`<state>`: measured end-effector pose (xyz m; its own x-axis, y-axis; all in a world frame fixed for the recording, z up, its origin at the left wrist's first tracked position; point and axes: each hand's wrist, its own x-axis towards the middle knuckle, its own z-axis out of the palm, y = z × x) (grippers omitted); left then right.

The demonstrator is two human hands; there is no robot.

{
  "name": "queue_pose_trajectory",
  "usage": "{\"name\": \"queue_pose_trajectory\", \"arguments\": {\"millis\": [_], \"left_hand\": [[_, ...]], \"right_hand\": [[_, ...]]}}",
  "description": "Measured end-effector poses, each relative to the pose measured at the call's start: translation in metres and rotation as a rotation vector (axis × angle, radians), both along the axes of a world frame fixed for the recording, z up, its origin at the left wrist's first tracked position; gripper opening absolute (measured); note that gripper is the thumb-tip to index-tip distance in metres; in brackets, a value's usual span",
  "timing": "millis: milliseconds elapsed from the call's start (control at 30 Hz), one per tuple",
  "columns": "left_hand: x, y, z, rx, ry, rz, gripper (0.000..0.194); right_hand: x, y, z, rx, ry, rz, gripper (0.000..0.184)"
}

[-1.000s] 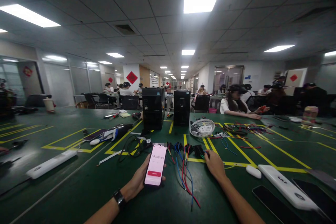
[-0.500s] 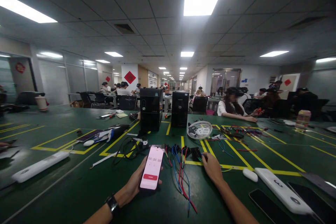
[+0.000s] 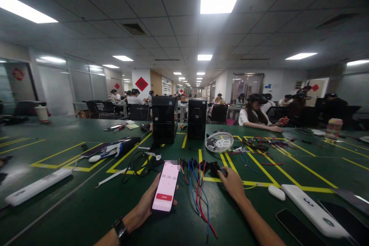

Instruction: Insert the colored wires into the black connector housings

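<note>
My left hand [image 3: 147, 201] grips a phone [image 3: 165, 186] upright over the green table [image 3: 86, 207]; its pink screen shows a timer at zero and a red button. A watch sits on that wrist. My right hand [image 3: 232, 183] rests on the table with its fingertips on a small black connector block [image 3: 215, 168]. A bundle of red, blue and black wires [image 3: 200, 190] runs from that block toward me, between the two hands.
Two black computer towers [image 3: 165, 118] stand behind the wires, with a small white fan [image 3: 219, 142] beside them. White power strips [image 3: 314, 209] and dark phones lie at right, another strip [image 3: 37, 185] at left. Several people sit at tables beyond.
The view has drifted slightly; the phone and both hands sit a little lower and more to the left in the picture. The hands keep the same hold.
</note>
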<state>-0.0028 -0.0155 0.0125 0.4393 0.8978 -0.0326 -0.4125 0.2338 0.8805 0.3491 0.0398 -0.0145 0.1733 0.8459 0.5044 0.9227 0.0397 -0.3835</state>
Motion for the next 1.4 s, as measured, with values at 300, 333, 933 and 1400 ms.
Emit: {"name": "queue_pose_trajectory", "arguments": {"millis": [300,333,933,1400], "left_hand": [[0.001,-0.005,0.007,0.016,-0.005,-0.019,0.074],[0.001,-0.004,0.005,0.023,-0.012,-0.030,0.073],[0.001,0.003,-0.006,0.034,-0.044,-0.032,0.071],[0.009,-0.007,0.014,-0.002,0.025,-0.002,0.090]], "right_hand": [[-0.001,-0.002,0.002,-0.059,0.015,-0.031,0.028],[0.000,-0.002,0.002,-0.066,0.016,-0.036,0.028],[0.000,-0.002,0.005,-0.082,-0.024,-0.073,0.024],[0.004,0.000,0.003,-0.072,-0.019,-0.058,0.025]]}}
